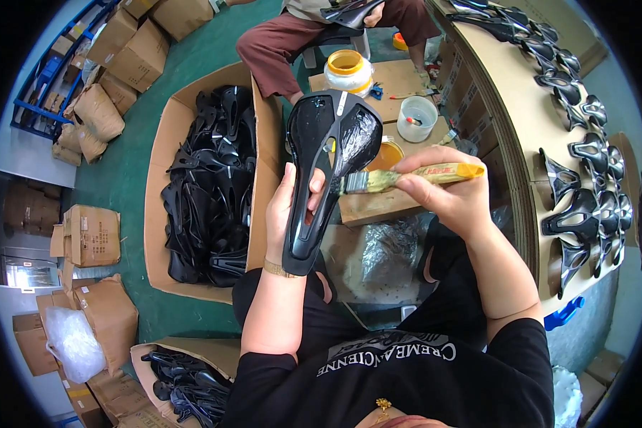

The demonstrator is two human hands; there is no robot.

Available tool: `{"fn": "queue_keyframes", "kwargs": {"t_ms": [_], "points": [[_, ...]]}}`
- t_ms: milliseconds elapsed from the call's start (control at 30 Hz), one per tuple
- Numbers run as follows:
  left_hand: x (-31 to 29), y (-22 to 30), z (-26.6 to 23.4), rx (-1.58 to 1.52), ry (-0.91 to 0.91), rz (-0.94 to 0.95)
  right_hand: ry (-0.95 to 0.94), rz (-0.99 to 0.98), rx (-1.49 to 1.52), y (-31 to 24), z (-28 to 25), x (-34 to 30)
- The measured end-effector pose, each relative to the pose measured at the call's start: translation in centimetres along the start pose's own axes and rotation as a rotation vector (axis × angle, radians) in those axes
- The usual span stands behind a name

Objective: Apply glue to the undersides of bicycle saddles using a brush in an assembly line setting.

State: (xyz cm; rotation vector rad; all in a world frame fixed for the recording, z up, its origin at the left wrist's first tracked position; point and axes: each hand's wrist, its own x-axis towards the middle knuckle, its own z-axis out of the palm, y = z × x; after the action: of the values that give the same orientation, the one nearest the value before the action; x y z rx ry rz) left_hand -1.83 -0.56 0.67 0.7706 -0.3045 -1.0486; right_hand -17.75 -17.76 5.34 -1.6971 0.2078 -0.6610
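A black bicycle saddle shell (312, 214) is held up in front of me, its wide end away from me and its narrow nose toward my lap. My left hand (284, 207) grips it from beneath, with fingertips showing through the long centre slot. My right hand (442, 187) is closed round the yellow handle of a paintbrush (378, 181). The bristles touch the shell's right edge near its middle. A wet, shiny coat covers the right side of the wide end. Behind the brush, a round tub of amber liquid (390, 153) is partly hidden.
Left stands a big cardboard box (162, 143) full of black shells; a smaller filled box (146, 353) is nearer. Ahead are a white jar (348, 77), a clear cup (416, 125) and a seated person (282, 50) holding a shell. On the right, a bench (510, 78) carries several shells.
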Motion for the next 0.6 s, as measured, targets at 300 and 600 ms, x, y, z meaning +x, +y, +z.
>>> {"fn": "queue_keyframes", "kwargs": {"t_ms": [300, 600], "points": [[0.4, -0.2, -0.3, -0.032, 0.018, 0.011, -0.053, 0.186, 0.194, -0.9, 0.3, -0.2], [0.2, -0.3, 0.6, -0.335, -0.064, -0.071, -0.109, -0.181, 0.134, -0.3, -4.1, 1.3]]}}
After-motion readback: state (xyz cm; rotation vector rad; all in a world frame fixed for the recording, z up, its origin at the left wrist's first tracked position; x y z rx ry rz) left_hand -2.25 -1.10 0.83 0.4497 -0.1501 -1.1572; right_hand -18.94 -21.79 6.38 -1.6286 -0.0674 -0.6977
